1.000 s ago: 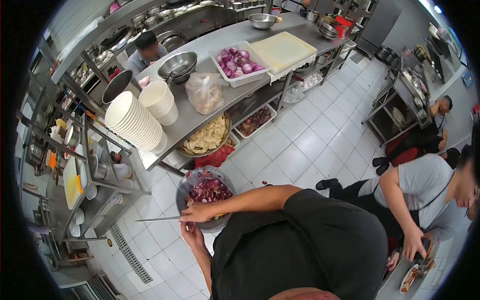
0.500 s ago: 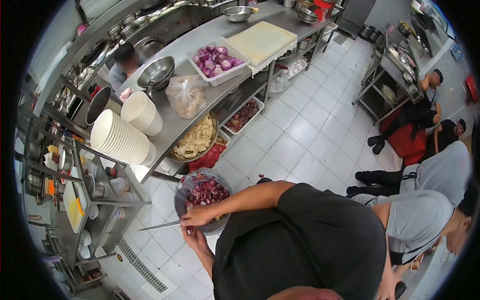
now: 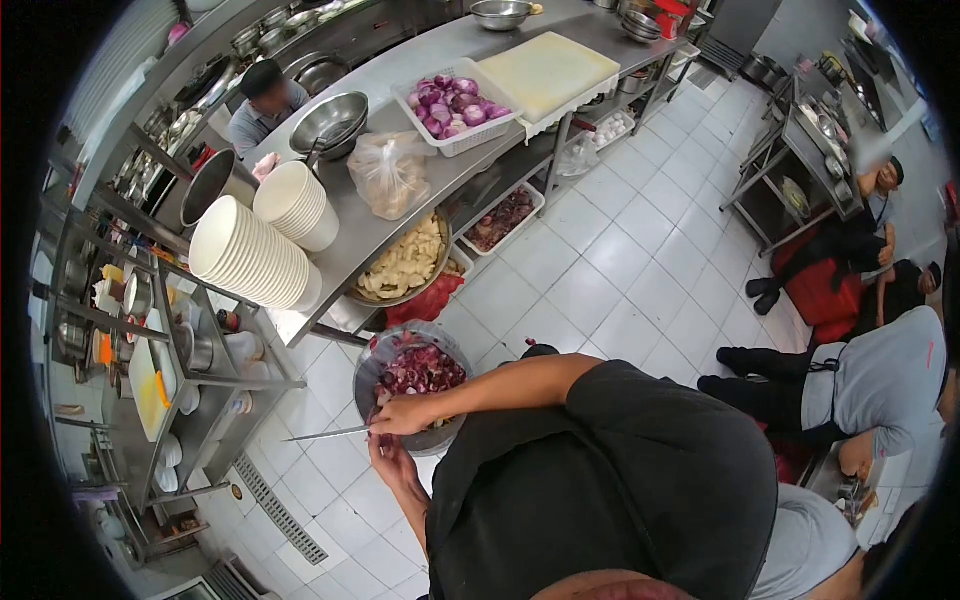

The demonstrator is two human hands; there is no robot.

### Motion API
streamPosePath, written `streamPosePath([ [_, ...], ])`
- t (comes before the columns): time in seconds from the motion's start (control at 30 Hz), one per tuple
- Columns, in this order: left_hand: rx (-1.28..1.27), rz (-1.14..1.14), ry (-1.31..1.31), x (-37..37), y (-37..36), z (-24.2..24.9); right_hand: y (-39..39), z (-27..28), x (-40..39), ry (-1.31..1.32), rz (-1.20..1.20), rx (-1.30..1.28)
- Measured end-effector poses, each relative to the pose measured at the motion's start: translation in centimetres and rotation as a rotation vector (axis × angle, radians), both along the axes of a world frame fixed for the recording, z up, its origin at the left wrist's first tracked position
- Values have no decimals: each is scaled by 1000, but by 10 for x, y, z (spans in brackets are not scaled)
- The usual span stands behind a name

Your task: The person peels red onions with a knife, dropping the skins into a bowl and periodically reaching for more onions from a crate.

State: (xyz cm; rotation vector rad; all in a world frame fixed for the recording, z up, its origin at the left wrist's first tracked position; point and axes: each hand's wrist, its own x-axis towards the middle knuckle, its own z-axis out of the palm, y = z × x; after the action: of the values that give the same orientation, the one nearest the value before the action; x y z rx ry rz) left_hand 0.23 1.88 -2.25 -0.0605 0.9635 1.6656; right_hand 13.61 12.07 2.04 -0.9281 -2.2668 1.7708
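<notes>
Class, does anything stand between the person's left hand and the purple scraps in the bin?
Yes, in this view: the right hand, gripping the knife, lies between the left hand and the purple scraps in the bin. Nothing else visible does, though one view cannot settle their heights.

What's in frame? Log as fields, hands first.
right hand: grips knife, blade toward picture's left edge
left hand: just below right hand; anything held is unclear
bin: by the hands; red-purple scraps inside
counter: white basket of purple onions, knotted bag, stacked tubs
under counter: pale chunks
other people: several nearby
</notes>
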Motion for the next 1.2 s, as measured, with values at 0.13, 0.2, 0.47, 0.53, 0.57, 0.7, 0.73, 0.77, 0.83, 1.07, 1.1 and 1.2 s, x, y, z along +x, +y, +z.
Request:
streamPosePath([
  [0.13,34,-40,6,-4,-5,-3,-2,-30,-10,90,-67,174],
  [0.2,33,-44,9,-2,-5,1,1,-30,-9,58,-45,182],
  [0.47,51,-41,-20,-6,-11,-8,0,-14,1,44,-61,117],
  [0.53,41,-35,-29,-7,-14,-12,3,-17,2,13,-56,108],
  [0.57,34,-31,-32,-9,-16,-13,3,-19,1,12,-56,112],
  [0.7,33,-75,-79,-11,-13,-10,6,-32,-3,47,10,215],
  [0.73,15,-45,-108,-11,-10,-8,10,-32,-4,41,50,205],
  [0.77,-46,-26,-50,-8,-7,-2,12,-41,-6,117,15,236],
  [0.83,26,-13,-31,-4,1,9,13,-25,-2,164,-48,132],
  [1.07,32,51,-35,-14,9,11,9,43,7,-21,-142,-188],
  [1.1,46,50,-32,-11,8,12,7,47,8,-20,-123,-174],
  [1.2,81,33,-26,-8,6,18,2,42,8,7,-89,-101],
])
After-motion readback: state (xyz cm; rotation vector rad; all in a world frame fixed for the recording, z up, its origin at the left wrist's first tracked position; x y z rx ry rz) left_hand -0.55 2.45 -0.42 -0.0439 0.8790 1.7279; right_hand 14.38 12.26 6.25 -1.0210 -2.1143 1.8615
